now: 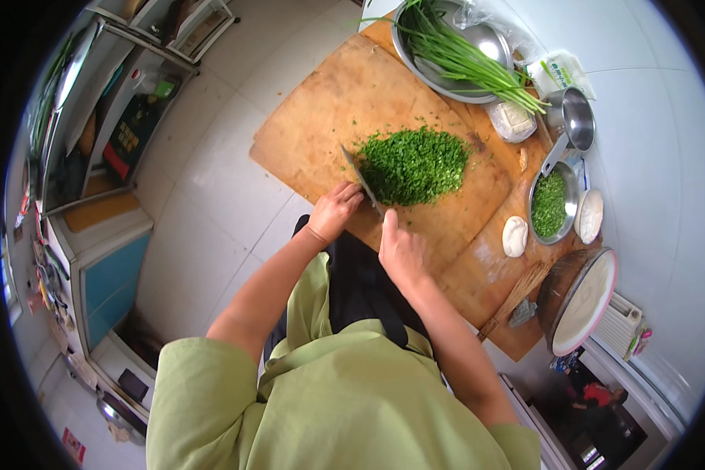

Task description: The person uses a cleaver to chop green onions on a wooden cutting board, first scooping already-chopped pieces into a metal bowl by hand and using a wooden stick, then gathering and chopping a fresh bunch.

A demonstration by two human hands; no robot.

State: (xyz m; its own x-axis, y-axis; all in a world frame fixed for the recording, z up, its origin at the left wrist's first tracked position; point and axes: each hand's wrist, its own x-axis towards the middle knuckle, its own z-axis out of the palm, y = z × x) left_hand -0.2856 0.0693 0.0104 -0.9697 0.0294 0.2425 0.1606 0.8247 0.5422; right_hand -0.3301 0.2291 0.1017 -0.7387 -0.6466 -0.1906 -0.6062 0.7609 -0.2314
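My right hand (400,247) is closed on the handle of a kitchen knife (362,181), its blade standing on edge at the left side of a pile of chopped green chives (414,165). The pile lies on a large wooden cutting board (323,111). Close against the near left side of the blade is my left hand (336,210), its fingers bent; what is under them is hidden. Uncut chives (458,53) lie across a metal bowl (408,64) at the far end. On the right, a small metal bowl (571,205) holds more chopped greens.
A lump of dough (514,236), a straw brush (517,296) and a large basin (608,282) stand on the right. Farther back are a metal ladle (577,120) and a wrapped white block (513,121). Shelves (114,111) stand left across the tiled floor. A person (598,395) appears at lower right.
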